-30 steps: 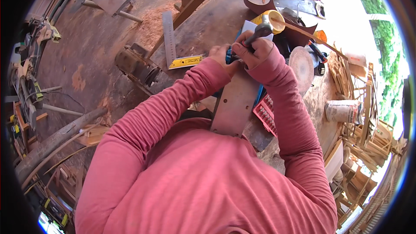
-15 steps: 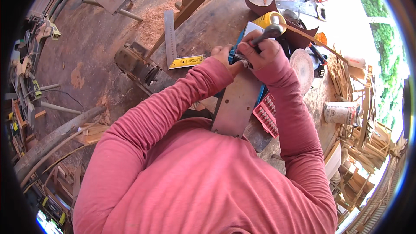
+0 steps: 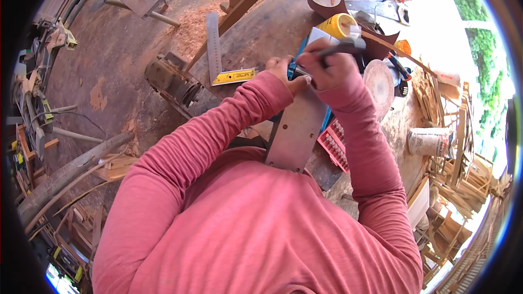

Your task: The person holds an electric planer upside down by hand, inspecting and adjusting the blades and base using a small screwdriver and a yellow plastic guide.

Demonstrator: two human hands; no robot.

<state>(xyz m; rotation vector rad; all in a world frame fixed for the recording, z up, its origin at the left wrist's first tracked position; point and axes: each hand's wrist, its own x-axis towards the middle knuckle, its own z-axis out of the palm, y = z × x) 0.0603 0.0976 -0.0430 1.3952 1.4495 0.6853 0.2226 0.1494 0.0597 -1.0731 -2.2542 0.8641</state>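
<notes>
The near end of the blue-bodied tool (image 3: 293,136) meets the front of the pink shirt (image 3: 261,223); its flat metal sole faces up and extends away from the wearer, with small holes visible in it. Farther along the sole, at its far end, both hands work close together. The left grip (image 3: 283,73) is closed on the left side of the blue-bodied tool, with the thumb laid across the sole, so the tool lies to the right of the palm and runs back from it toward the shirt. The right grip (image 3: 330,72) is curled closed around a dark-handled tool (image 3: 348,47), which is blurred; its handle projects from the top of the fist toward the right. The working end of this tool is hidden among the fingers, and its contact with the sole cannot be told. A red case (image 3: 334,146) with rows of small pieces is positioned to the right of the sole, below the right wrist. A round disc (image 3: 378,87) is located to the right of the right sleeve. A square (image 3: 233,78) with a yellow stock and a metal blade is located left of the left grip. Beyond the hands, a yellow container (image 3: 336,25) lies tilted near a curled brown sheet (image 3: 376,50). Farther out on the table (image 3: 261,35) lies a handsaw (image 3: 376,9).
</notes>
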